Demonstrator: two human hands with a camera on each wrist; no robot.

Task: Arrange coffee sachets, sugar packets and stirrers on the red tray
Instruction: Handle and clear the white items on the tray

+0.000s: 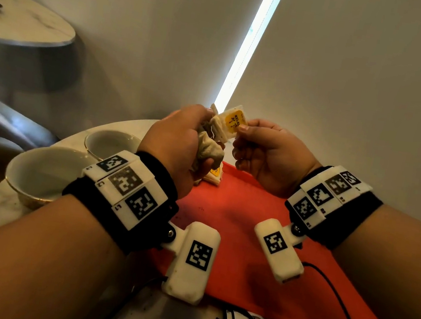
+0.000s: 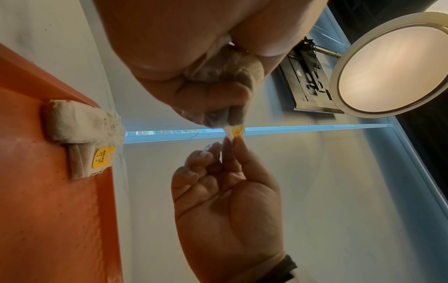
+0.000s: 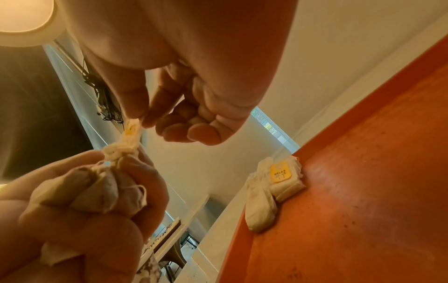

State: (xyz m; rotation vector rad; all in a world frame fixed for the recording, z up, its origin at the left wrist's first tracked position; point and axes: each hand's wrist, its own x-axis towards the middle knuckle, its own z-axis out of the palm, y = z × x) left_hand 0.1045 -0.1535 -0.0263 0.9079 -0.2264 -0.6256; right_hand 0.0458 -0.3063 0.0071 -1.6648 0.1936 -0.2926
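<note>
The left hand [image 1: 178, 143] clutches a bunch of crumpled white paper sachets [image 1: 209, 149] above the flat red plastic tray [image 1: 249, 220]; the right hand [image 1: 268, 154] pinches a yellow-labelled sachet [image 1: 233, 123]; more white sachets [image 2: 80, 134] lie at the tray's far left corner; two white ceramic cups [image 1: 44, 174] stand on the worktop's left edge.

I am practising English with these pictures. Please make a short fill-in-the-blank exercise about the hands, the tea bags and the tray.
1. The left hand grips a bunch of ___ bags.
2. The right hand pinches a ___ tag.
3. One tea bag lies on the ___ tray.
4. Two ___ cups stand left of the tray.

Missing words: tea; yellow; red; white
</note>
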